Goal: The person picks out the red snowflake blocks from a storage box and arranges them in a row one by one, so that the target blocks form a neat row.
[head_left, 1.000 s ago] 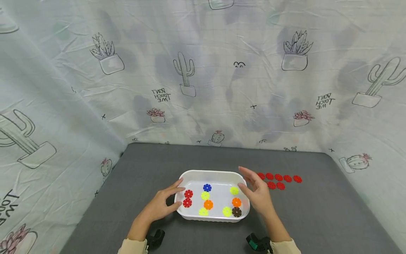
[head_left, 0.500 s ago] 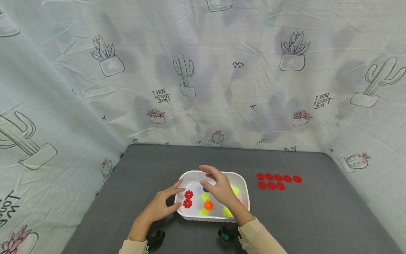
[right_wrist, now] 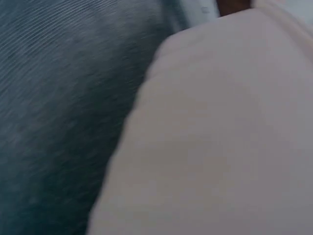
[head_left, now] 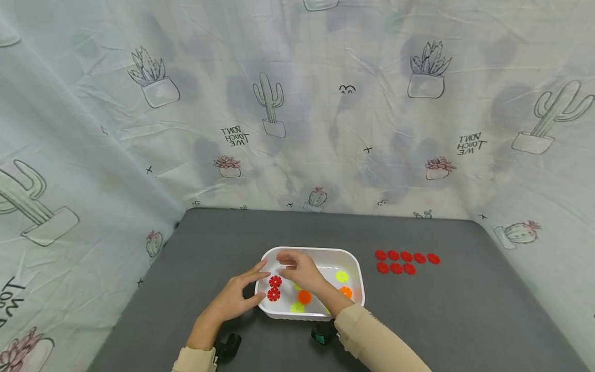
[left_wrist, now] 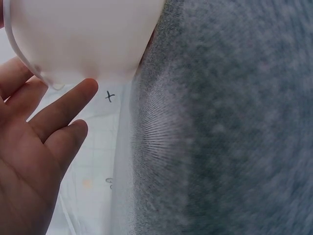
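Observation:
A white rectangular plastic tray (head_left: 325, 250) holds small notched plastic discs. Two red discs (head_left: 274, 288) lie at its left end, orange (head_left: 304, 297) and yellow discs (head_left: 341, 277) farther right. My left hand (head_left: 232, 297) rests against the tray's left end with spread fingers; in the left wrist view nearly straight fingers (left_wrist: 63, 110) touch the tray's outer wall (left_wrist: 83, 39). Above the tray's left half hovers my right hand (head_left: 304, 271), fingers slightly bent, nothing visible between them. Its forearm hides some discs. A sleeve (right_wrist: 210, 137) fills most of the right wrist view.
Several red discs (head_left: 406, 256) lie in two rows on the grey table (head_left: 446, 310), right of the tray. A black device (head_left: 229, 347) sits by the left wrist, another (head_left: 322, 333) by the right. A cactus-print cloth (head_left: 321, 129) hangs behind and beside the table.
My right hand has swept left from the tray's right end to above its left half, toward the red discs inside. The left hand has stayed at the tray's left end.

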### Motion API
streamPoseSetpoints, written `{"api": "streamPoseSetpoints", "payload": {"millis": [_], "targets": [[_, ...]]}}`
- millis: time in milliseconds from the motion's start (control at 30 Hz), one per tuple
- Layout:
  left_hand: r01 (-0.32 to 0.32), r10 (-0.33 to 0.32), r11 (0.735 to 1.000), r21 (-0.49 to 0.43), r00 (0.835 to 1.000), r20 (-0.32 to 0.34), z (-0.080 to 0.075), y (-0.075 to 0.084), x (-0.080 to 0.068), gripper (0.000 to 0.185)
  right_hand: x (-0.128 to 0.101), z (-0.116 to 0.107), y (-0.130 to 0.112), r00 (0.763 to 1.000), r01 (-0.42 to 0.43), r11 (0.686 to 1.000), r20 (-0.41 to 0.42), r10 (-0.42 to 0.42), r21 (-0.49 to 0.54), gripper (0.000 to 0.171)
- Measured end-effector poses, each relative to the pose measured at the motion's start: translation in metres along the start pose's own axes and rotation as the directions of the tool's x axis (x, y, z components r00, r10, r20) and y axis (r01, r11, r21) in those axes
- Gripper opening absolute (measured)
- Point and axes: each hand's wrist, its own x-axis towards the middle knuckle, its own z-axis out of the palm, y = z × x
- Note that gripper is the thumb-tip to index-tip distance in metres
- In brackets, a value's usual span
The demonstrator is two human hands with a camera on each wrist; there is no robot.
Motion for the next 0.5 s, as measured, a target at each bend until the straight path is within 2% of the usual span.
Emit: {"api": "streamPoseSetpoints", "payload": {"millis": [333,500], "targets": [[0.025,-0.025,1.0,-0.005,1.0,0.014,0.003,0.002,-0.004,0.042,0.0,0.014,0.011,0.995,0.013,0.993,0.096,-0.002,-0.115,0.037],[0.027,-0.027,1.0,-0.012,1.0,0.002,0.005,0.006,-0.005,0.042,-0.002,0.02,0.021,0.991,0.035,0.963,0.132,0.001,-0.267,0.038]]}}
